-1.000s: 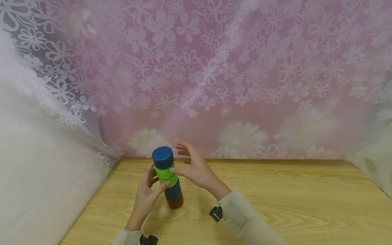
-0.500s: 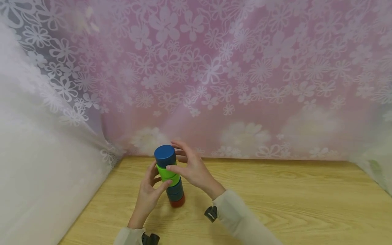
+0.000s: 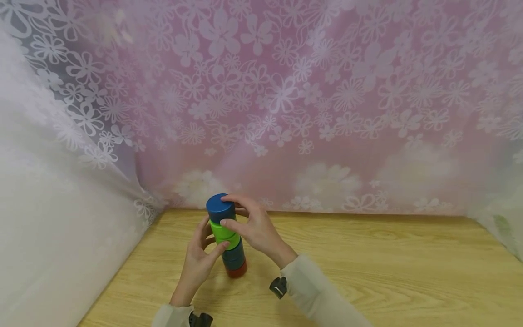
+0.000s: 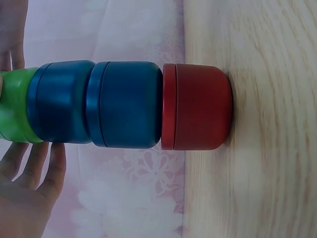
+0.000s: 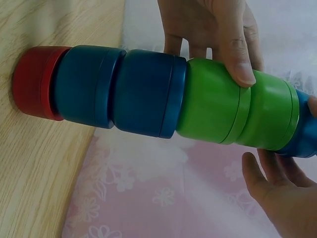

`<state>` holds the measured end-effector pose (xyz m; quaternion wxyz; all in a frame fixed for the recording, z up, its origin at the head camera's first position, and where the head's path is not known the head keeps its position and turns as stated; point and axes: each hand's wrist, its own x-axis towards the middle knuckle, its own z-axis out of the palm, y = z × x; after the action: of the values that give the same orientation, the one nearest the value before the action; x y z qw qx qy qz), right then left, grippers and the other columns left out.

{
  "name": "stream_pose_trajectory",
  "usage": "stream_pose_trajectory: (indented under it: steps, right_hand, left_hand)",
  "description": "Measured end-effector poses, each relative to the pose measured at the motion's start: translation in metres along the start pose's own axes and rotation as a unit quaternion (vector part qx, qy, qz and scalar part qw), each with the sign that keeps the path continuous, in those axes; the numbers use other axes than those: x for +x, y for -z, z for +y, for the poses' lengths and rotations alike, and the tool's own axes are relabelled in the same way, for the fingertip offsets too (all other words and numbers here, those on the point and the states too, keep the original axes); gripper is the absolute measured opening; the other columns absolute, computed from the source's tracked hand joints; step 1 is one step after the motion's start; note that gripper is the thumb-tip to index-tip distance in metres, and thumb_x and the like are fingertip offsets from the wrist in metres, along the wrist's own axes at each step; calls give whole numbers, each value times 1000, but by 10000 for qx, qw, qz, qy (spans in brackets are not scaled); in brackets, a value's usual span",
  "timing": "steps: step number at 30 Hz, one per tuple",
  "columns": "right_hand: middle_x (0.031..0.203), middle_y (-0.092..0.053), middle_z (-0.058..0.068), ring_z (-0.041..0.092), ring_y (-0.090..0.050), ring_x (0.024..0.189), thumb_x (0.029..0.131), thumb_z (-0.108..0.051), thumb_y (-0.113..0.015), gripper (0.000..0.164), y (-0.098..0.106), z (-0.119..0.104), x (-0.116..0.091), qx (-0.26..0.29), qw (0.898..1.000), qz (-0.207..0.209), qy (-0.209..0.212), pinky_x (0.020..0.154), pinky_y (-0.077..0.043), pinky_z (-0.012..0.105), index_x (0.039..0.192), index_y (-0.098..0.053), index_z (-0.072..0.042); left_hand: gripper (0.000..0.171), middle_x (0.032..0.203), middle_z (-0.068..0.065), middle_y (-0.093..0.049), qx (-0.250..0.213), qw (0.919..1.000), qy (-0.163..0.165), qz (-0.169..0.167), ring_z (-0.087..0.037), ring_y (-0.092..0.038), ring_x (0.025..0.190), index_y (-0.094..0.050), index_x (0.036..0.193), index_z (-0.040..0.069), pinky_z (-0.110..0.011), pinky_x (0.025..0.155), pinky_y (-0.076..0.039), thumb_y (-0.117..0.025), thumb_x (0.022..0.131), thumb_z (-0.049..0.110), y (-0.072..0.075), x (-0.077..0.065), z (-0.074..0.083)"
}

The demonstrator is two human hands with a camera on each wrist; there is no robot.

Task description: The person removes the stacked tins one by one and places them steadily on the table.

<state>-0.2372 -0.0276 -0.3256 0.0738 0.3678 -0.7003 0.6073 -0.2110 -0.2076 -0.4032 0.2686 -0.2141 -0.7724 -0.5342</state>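
In the head view, lidded round tins stand in one upright column. A red tin [image 4: 204,106] is at the bottom on the wooden table, with a blue tin [image 4: 130,106] and a second blue tin [image 5: 146,94] above it. Over these come a lower green tin [image 5: 210,106] and an upper green tin [image 5: 270,116], topped by another blue tin [image 3: 218,211]. My left hand [image 3: 195,261] grips the green tins, its thumb in front and fingers behind. From the right, my right hand [image 3: 259,231] holds the top blue tin, one finger over its lid and the thumb near its lower edge.
The light wood table [image 3: 367,268] stretches out to the right of the column. A pink flowered cloth [image 3: 327,113] hangs along its back edge, and a white cloth [image 3: 53,218] falls on the left side.
My right hand has moved left onto the top blue tin, and its fingers have come over the lid. The left hand keeps its grip, and the column shifts slightly in view with the camera.
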Motion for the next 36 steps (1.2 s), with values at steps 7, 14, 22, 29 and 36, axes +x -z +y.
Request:
stream_pose_trajectory:
  steps: [7, 14, 22, 29, 36]
  right_hand:
    - [138, -57, 18, 33, -59, 122, 92, 1, -74, 44, 3, -2, 0, -152, 9993, 179, 287, 104, -49, 43, 134, -61, 0]
    - [137, -58, 17, 32, -58, 123, 92, 0, -73, 43, 10, -6, -5, -157, 9990, 291, 316, 104, -48, 45, 134, -61, -1]
    - [133, -60, 17, 32, -59, 122, 89, 3, -76, 45, 20, 1, -10, -244, 9978, 453, 422, 102, -49, 46, 132, -62, 0]
    - [134, -58, 19, 35, -58, 122, 89, 4, -75, 44, 29, 3, -17, -200, 9979, 512, 353, 104, -48, 49, 131, -62, 1]
    - [134, -58, 20, 35, -59, 122, 89, 4, -75, 45, 40, 6, -24, -327, 9972, 598, 296, 103, -48, 51, 132, -61, 1]
  left_hand:
    - [76, 129, -24, -61, -95, 9999, 4, -39, -7, -58, 112, -36, 153, -2, -27, 89, -52, -72, 87, -13, -1, 2, 0]
    - [71, 131, -20, -61, 32, 9997, 231, 3, -9, -57, 113, -40, 150, -3, -28, 91, -52, -74, 88, -8, 1, -2, 2]
    - [69, 129, -18, -62, 183, 9989, 440, 5, -10, -57, 115, -42, 150, -5, -31, 92, -52, -75, 89, -4, 0, -5, 4]
    - [63, 127, -15, -63, 249, 9985, 488, 3, -15, -57, 114, -48, 146, -4, -35, 92, -53, -75, 89, -3, -1, -3, 4]
    - [61, 129, -15, -62, 276, 9976, 634, -84, -23, -57, 117, -50, 145, -3, -42, 93, -53, -76, 90, 0, -1, -1, 7]
